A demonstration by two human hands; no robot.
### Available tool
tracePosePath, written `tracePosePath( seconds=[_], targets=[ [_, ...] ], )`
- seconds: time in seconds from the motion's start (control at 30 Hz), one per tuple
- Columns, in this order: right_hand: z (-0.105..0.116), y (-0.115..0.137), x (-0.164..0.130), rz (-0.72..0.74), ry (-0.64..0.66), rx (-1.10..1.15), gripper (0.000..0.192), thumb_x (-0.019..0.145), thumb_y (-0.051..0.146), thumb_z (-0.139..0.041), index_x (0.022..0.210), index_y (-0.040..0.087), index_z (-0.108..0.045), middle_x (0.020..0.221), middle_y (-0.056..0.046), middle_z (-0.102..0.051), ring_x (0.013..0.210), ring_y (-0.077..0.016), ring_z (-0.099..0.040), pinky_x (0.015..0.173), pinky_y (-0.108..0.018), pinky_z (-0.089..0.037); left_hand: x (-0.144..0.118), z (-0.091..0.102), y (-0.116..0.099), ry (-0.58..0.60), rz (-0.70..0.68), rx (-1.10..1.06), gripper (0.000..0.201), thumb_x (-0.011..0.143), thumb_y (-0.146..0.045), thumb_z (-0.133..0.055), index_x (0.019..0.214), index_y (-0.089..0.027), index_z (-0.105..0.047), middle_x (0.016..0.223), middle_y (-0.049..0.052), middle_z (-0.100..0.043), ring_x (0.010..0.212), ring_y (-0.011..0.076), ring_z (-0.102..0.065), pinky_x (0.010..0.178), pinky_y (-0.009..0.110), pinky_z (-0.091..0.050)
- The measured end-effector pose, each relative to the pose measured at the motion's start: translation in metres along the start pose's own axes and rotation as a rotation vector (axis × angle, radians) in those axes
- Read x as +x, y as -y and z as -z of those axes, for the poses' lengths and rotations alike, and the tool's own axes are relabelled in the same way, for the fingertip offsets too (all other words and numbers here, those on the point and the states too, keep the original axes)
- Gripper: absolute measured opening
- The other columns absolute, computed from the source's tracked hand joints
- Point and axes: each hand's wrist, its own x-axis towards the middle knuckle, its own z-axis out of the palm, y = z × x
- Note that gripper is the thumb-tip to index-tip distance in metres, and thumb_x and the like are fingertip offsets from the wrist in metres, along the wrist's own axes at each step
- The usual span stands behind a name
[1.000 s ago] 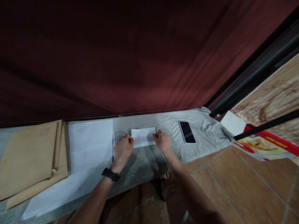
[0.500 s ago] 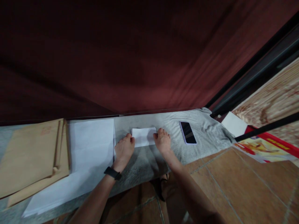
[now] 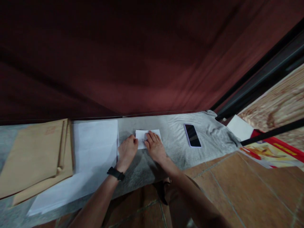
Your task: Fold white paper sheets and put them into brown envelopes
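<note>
White paper, a small folded slip (image 3: 142,135), lies on the grey cloth (image 3: 175,148) under both hands. The left hand (image 3: 127,150) rests at the slip's left edge with its fingers curled loosely, the tips touching the paper's near left corner; it pinches nothing that can be seen. The right hand (image 3: 155,146) lies flat on the slip, fingers stretched out and close together, pressing down on its middle and right part so that only the left portion and the far right corner show past the fingertips. A black watch (image 3: 115,174) sits on the left wrist.

Just left of the left hand's knuckles, a large white sheet (image 3: 95,148) lies flat, its right edge nearly touching them. Farther left again, brown envelopes (image 3: 33,155) overlap that sheet's left edge. To the right of the right hand, well apart from its fingers, a phone (image 3: 192,135) lies face up on the cloth, screen dark. Beyond it, at the cloth's far right end, is another white paper (image 3: 239,127), and beside that a red and yellow printed sheet (image 3: 270,150). Past the fingertips hangs a dark red curtain (image 3: 142,63). Nearer than the wrists is brown tiled floor (image 3: 237,183).
</note>
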Motion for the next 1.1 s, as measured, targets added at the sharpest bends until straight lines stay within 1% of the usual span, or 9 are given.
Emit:
tracePosePath(
  seconds=[0.2,0.33,0.4,0.47,0.57,0.63,0.8,0.93,1.1],
  targets=[
    [-0.005,-0.002,-0.001,0.0,0.028,-0.047,0.05,0.107,0.036,-0.038,0.153,0.016,-0.043,0.161,-0.011,-0.038,0.151,-0.0229,-0.031,0.123,-0.044,-0.029,-0.004,-0.005,-0.002,-0.037,-0.006,0.068,0.039,0.1,-0.033,-0.034,0.115,-0.017,-0.066,0.097,0.015,-0.076,0.091,0.0288,-0.073,0.075,0.036,-0.051],
    [-0.007,-0.002,-0.002,-0.004,0.032,-0.058,0.052,0.108,0.038,-0.036,0.154,0.015,-0.042,0.162,-0.01,-0.036,0.152,-0.0237,-0.03,0.124,-0.043,-0.026,-0.009,-0.007,-0.003,-0.099,-0.029,0.125,0.043,0.101,-0.032,-0.031,0.128,-0.013,-0.059,0.095,0.016,-0.075,0.091,0.0298,-0.072,0.077,0.037,-0.052],
    [-0.008,-0.002,-0.002,-0.005,0.033,-0.061,0.052,0.108,0.038,-0.036,0.154,0.016,-0.042,0.162,-0.01,-0.036,0.152,-0.0233,-0.03,0.124,-0.043,-0.026,-0.011,-0.009,-0.004,-0.145,-0.094,0.142,0.044,0.101,-0.028,-0.03,0.131,-0.011,-0.057,0.103,0.018,-0.074,0.1,0.0296,-0.07,0.085,0.038,-0.051],
    [-0.008,-0.001,-0.002,-0.003,0.034,-0.061,0.052,0.108,0.037,-0.035,0.155,0.016,-0.041,0.163,-0.01,-0.034,0.152,-0.0233,-0.029,0.124,-0.044,-0.025,-0.014,-0.014,-0.007,-0.197,-0.212,0.146,0.044,0.1,-0.023,-0.029,0.13,-0.011,-0.059,0.12,0.02,-0.07,0.116,0.0302,-0.064,0.099,0.042,-0.047],
    [-0.007,-0.002,-0.003,0.007,0.048,-0.07,0.051,0.107,0.031,-0.033,0.155,0.014,-0.04,0.164,-0.01,-0.033,0.152,-0.0229,-0.028,0.124,-0.043,-0.024,-0.014,-0.028,-0.011,-0.216,-0.411,0.091,0.048,0.1,-0.022,-0.03,0.139,-0.012,-0.055,0.149,0.016,-0.054,0.142,0.0285,-0.046,0.117,0.044,-0.034],
    [-0.006,-0.003,-0.003,0.017,0.067,-0.083,0.051,0.106,0.025,-0.033,0.156,0.013,-0.039,0.164,-0.01,-0.032,0.153,-0.0221,-0.027,0.125,-0.041,-0.023,-0.014,-0.039,-0.011,-0.196,-0.467,0.056,0.052,0.101,-0.027,-0.03,0.147,-0.01,-0.047,0.158,0.014,-0.044,0.15,0.0264,-0.035,0.123,0.043,-0.027],
    [-0.005,-0.006,-0.006,0.046,0.093,-0.115,0.054,0.107,0.031,-0.035,0.159,0.017,-0.032,0.166,-0.01,-0.027,0.154,-0.0228,-0.025,0.125,-0.042,-0.022,-0.013,-0.053,-0.002,-0.21,-0.513,0.062,0.064,0.102,-0.042,-0.029,0.153,-0.005,-0.037,0.162,0.018,-0.034,0.154,0.0281,-0.024,0.126,0.047,-0.02],
    [-0.005,-0.009,-0.006,0.035,0.09,-0.127,0.054,0.107,0.032,-0.038,0.159,0.019,-0.032,0.166,-0.01,-0.028,0.153,-0.0226,-0.026,0.124,-0.043,-0.023,-0.016,-0.051,0.003,-0.217,-0.534,0.078,0.063,0.102,-0.041,-0.029,0.154,-0.007,-0.036,0.163,0.017,-0.032,0.155,0.0289,-0.022,0.126,0.05,-0.018],
    [0.0,-0.02,-0.006,-0.021,0.098,-0.123,0.052,0.108,0.034,-0.034,0.158,0.02,-0.035,0.165,-0.009,-0.029,0.153,-0.0242,-0.027,0.124,-0.046,-0.019,-0.017,-0.051,0.002,-0.211,-0.493,0.081,0.058,0.102,-0.036,-0.032,0.155,-0.013,-0.038,0.166,0.016,-0.027,0.155,0.0291,-0.02,0.126,0.05,-0.016]
  ],
)
